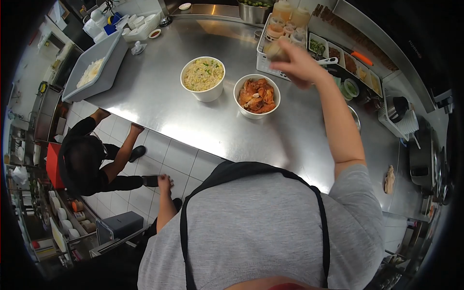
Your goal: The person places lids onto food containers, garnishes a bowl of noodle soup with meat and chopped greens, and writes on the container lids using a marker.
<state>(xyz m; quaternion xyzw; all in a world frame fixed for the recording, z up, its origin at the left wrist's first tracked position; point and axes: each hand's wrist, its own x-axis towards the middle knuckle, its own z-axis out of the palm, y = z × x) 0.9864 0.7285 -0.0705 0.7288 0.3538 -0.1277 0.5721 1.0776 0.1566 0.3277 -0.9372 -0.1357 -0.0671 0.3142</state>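
Note:
My right hand (300, 64) reaches over the white plastic basket (265, 64) at the back of the steel counter. Its thumb and fingers close round a small jar (276, 50) with brownish contents, somewhat blurred. Below and left of this hand stands a white paper bowl of browned chicken pieces (257, 95). Another white paper bowl, full of fried rice with green bits (204, 75), is to its left. Down by my left side, away from the counter, hangs my left hand (165, 182), fingers loosely curled and slightly apart, with nothing visible in it.
A grey tub (107, 67) holding white rice sits at the counter's left end. Squeeze bottles (290, 12) and topping trays (345, 60) line the back right. A co-worker in black (84, 164) bends at the left, near the counter edge. A tan scrap (389, 180) lies at the right.

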